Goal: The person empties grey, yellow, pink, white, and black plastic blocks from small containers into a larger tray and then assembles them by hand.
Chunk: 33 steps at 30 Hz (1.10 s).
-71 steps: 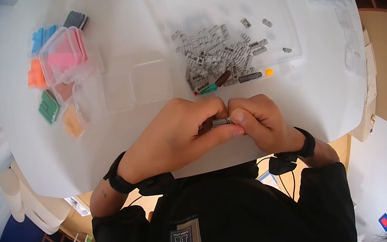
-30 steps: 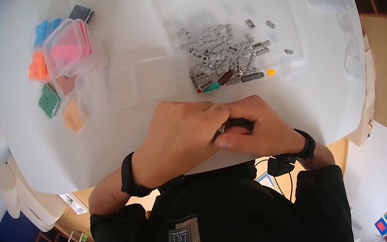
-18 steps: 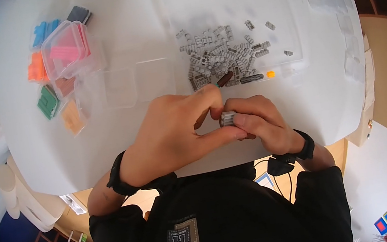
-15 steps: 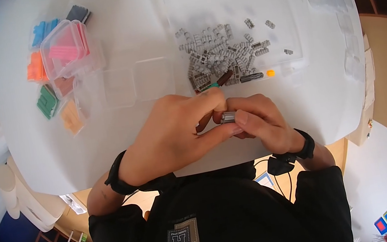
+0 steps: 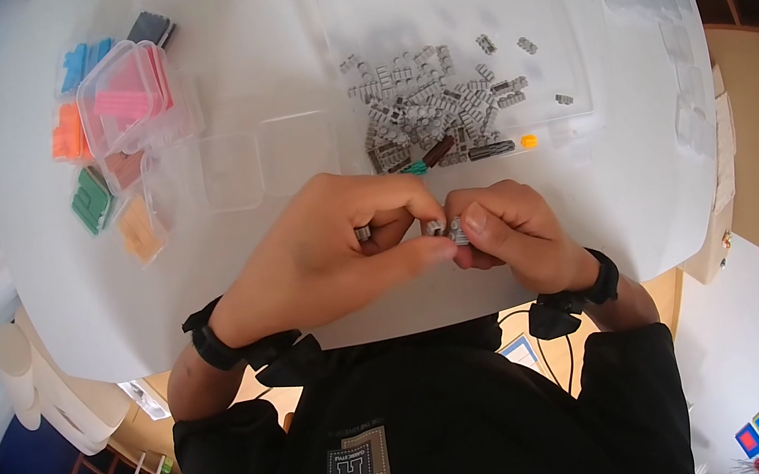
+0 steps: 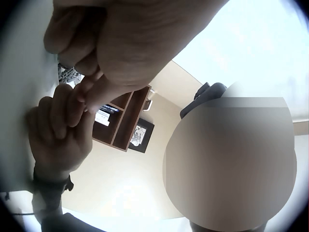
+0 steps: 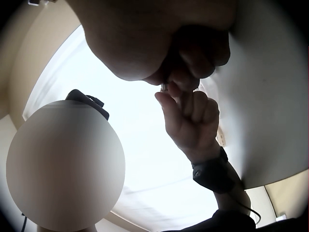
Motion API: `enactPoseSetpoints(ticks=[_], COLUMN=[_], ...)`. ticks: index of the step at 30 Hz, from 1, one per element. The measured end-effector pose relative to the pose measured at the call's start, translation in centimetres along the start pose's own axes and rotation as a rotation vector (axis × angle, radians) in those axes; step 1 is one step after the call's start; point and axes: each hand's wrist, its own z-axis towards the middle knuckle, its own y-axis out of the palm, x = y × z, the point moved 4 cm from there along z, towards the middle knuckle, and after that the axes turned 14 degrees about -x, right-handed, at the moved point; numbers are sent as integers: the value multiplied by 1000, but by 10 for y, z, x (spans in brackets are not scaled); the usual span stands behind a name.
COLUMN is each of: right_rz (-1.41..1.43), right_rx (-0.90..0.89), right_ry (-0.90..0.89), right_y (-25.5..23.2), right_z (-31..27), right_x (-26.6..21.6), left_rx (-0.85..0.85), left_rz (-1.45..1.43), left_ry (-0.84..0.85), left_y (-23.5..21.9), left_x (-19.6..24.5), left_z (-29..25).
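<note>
- The desk (image 5: 222,58) spreads under and beyond both hands.
- The tray (image 5: 591,25), clear and shallow, lies beyond the right hand.
- The left hand (image 5: 304,259) is nearly closed, with a small gap: thumb and forefinger pinch the near brick (image 5: 435,227) at their tips.
- The pile (image 5: 428,105) of loose grey bricks lies just beyond the fingertips of both hands, with a few strays to its right.
- The right hand (image 5: 523,234) is curled tight, thumb uppermost, pinching the far brick (image 5: 459,231) just beside the left hand's fingertips.
- The clear box (image 5: 92,124), with pink pieces (image 5: 123,101) inside, is beyond the left hand, well off to its left.
- Blue (image 5: 81,64), orange (image 5: 67,134), green (image 5: 91,199) and tan pieces (image 5: 140,230) lie around that box, the tan ones nearest the left hand.
- The dark bar (image 5: 491,150) and brown bar (image 5: 438,151) lie just beyond the right hand.
- The yellow piece (image 5: 529,142) is beyond the right hand, beside the dark bar.
- The grey bricks between the hands are close together; whether they touch, I cannot tell. A third brick (image 5: 362,234) shows inside the left hand's curl.
</note>
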Motion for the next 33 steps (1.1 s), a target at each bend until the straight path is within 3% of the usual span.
enactPoseSetpoints(ticks=[2,8,24,33], right_rz=[11,-238,-277,-157], right_rx=[3,57,12,8], right_ry=[-3,-62,-23,-2], right_y=[0,3,5,4], right_z=[0,2,4,4], right_x=[0,1,-2,3], left_rx=[11,69,22,-48], left_rz=[109,273,130,178], left_ry=[73,80,115,-3], left_y=[1,5,3,1], left_x=[0,0,-2,4], left_z=[1,0,-4,-6])
